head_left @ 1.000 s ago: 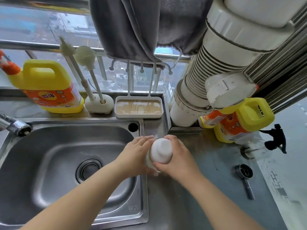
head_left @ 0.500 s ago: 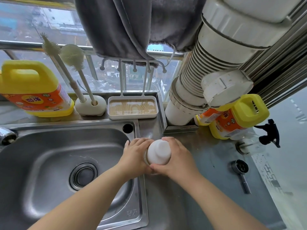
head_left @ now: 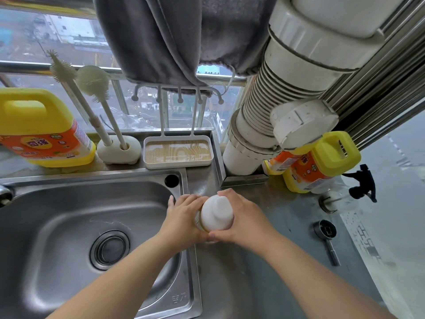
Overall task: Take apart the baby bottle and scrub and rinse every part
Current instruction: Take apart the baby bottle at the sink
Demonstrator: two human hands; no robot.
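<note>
In the middle of the frame, two hands hold the baby bottle (head_left: 216, 214) upright, just right of the sink (head_left: 69, 226). The left hand (head_left: 184, 221) wraps around its side. The right hand (head_left: 243, 217) curls around its white cap. At the upper left, two brushes (head_left: 92, 93) stand in a holder beside a yellow soap jug (head_left: 39, 125).

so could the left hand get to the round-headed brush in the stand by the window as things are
Probably yes, once free: the left hand now holds the baby bottle, but nothing stands between it and the round-headed brush across the sink.
</note>
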